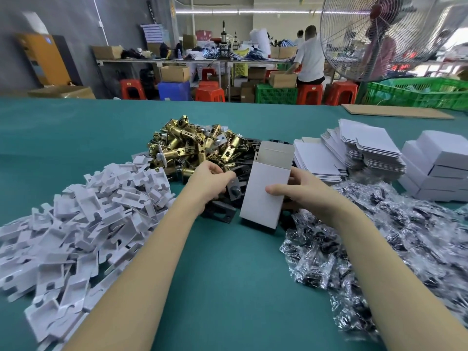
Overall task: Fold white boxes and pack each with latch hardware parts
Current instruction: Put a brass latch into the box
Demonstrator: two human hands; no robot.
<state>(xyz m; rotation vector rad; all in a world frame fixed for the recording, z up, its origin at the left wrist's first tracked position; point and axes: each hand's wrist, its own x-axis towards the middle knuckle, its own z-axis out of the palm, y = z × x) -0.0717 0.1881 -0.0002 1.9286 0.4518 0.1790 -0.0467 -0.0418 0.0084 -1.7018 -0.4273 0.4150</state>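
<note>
My right hand (301,191) holds the white box (266,186) upright on the green table (228,274), thumb flat across its front face and the other fingers wrapped behind its right side, a firm but not crushing hold. The box is already folded into shape, its top flap standing open. My left hand (210,181) is curled over the dark plates (228,198) just left of the box; the fingers are bent as if pinching one, though I cannot tell whether anything is actually between them (the back of the hand hides the fingertips).

I judge this to be the packing step: box formed, first part being fetched. The next move calls for lifting one plate free of the heap and sliding it down through the open top while I keep the box steady and the flap clear.

Behind the plates sits the pile of brass latches (197,143). To the left lies a heap of white card inserts (88,211), to the right a spread of small clear bags (379,249). Farther right are flat box blanks (354,153) and finished boxes (435,168) stacked near the table edge.
</note>
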